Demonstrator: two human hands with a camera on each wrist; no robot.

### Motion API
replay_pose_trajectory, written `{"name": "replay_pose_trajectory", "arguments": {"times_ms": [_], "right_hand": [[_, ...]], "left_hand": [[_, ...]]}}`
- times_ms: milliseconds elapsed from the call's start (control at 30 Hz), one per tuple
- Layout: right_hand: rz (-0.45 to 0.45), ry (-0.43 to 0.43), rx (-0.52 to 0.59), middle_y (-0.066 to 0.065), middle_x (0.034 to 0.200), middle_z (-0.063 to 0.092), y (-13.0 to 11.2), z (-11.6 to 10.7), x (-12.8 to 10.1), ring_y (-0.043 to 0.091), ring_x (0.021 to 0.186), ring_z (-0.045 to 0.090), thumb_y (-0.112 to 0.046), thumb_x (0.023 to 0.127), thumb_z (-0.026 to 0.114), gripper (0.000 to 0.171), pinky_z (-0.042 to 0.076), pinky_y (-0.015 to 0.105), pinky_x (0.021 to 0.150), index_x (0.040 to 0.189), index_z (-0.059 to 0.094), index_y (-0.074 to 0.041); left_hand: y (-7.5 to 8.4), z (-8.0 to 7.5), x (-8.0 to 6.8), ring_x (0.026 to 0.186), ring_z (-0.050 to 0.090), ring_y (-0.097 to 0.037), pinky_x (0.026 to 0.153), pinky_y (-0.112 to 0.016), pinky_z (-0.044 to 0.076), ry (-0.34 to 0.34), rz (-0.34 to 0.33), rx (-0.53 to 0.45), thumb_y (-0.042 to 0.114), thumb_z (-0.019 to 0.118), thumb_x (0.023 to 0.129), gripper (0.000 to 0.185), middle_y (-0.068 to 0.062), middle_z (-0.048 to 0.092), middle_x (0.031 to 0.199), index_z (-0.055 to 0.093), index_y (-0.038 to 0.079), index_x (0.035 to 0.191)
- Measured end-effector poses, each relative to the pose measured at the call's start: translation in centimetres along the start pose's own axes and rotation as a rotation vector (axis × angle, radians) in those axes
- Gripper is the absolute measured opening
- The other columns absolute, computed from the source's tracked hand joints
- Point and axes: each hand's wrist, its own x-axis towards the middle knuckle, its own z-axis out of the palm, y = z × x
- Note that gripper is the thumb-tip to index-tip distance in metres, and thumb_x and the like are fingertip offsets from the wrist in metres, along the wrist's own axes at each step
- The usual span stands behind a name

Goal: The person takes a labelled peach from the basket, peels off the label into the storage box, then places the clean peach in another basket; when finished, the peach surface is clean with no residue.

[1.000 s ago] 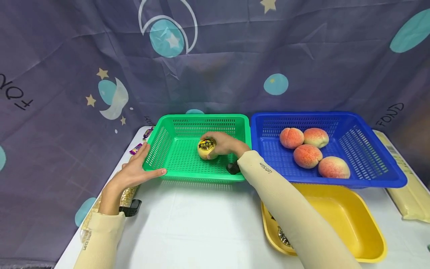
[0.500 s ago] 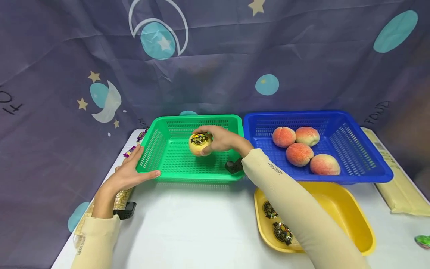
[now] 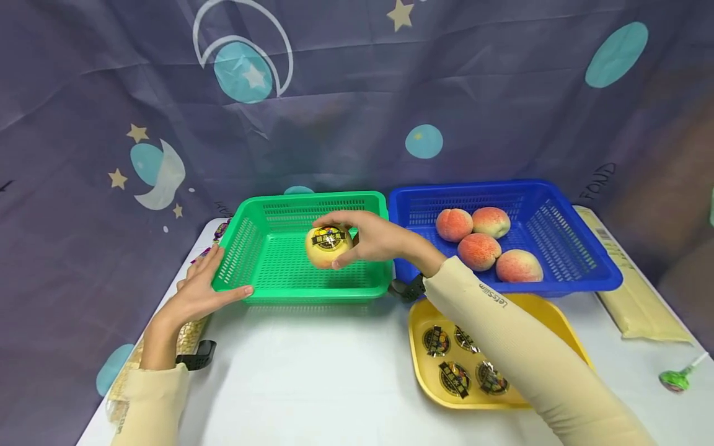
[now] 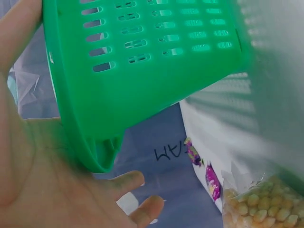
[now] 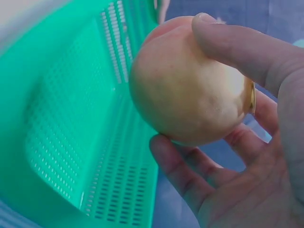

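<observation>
The right hand (image 3: 385, 238) grips a round yellow-pink peach with a gold sticker (image 3: 328, 246) above the green slotted plastic basket (image 3: 253, 248); the flat, straight-fingered left hand (image 3: 201, 291) rests against the basket's corner.

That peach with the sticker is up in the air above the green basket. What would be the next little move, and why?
Probably carry the stickered peach rightward to the blue basket: the right hand grips it clear of the green basket, and four peaches already lie there.
</observation>
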Motion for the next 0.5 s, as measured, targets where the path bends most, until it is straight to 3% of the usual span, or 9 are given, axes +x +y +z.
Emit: {"name": "replay_pose_trajectory", "arguments": {"times_ms": [267, 500], "right_hand": [[-0.064, -0.036, -0.016, 0.002, 0.136, 0.063, -1.1, 0.9, -2.8, 0.018, 0.116, 0.055, -0.013, 0.080, 0.087, 0.072, 0.055, 0.040, 0.088, 0.144, 0.056, -0.014], [-0.050, -0.065, 0.006, -0.001, 0.142, 0.061, -1.0, 1.5, -5.2, 0.015, 0.119, 0.056, -0.016, 0.080, 0.088, 0.072, 0.056, 0.038, 0.088, 0.145, 0.056, -0.016]], "left_hand": [[-0.2, 0.0, -0.1, 0.153, -0.012, -0.056, 0.104, -0.088, -0.004, 0.006, 0.005, -0.009, 0.061, 0.072, 0.085, 0.119, -0.008, -0.012, 0.173, -0.006, 0.016, 0.165], [0.0, 0.0, -0.1, 0.152, -0.012, -0.057, 0.103, -0.088, -0.004, 0.001, 0.013, -0.012, 0.060, 0.071, 0.086, 0.119, -0.009, -0.013, 0.172, -0.005, 0.013, 0.164]]}}
